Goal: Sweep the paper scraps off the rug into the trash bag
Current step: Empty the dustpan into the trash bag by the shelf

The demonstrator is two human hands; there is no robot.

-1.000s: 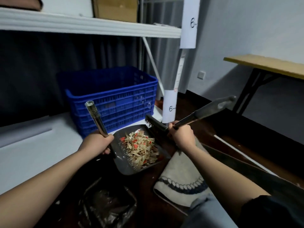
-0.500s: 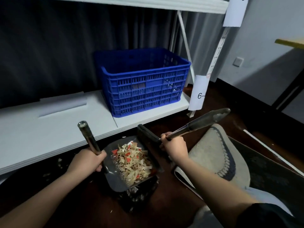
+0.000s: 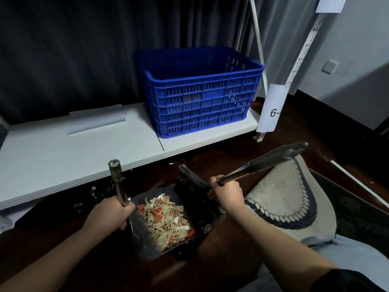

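My left hand (image 3: 109,213) grips the metal handle (image 3: 119,184) of a dark dustpan (image 3: 143,247). A heap of tan, white and red paper scraps (image 3: 166,220) fills the pan. My right hand (image 3: 227,196) grips the broom handle (image 3: 265,163), and the broom's dark head (image 3: 192,178) stands just behind the pan. The black trash bag (image 3: 205,224) shows under the pan's right side, mostly hidden by it. The beige rug (image 3: 286,199) with a dark scalloped border lies to the right on the dark wooden floor.
A low white shelf (image 3: 63,152) runs along the back with a blue plastic crate (image 3: 200,89) on it. A white rack post with a "6-" paper label (image 3: 273,108) stands at the right. Dark curtains hang behind. My knee in light cloth (image 3: 345,256) is at the lower right.
The view has tilted down and shifted left. The full dustpan has come lower and over the black bag. Both hands keep their hold on the two handles.
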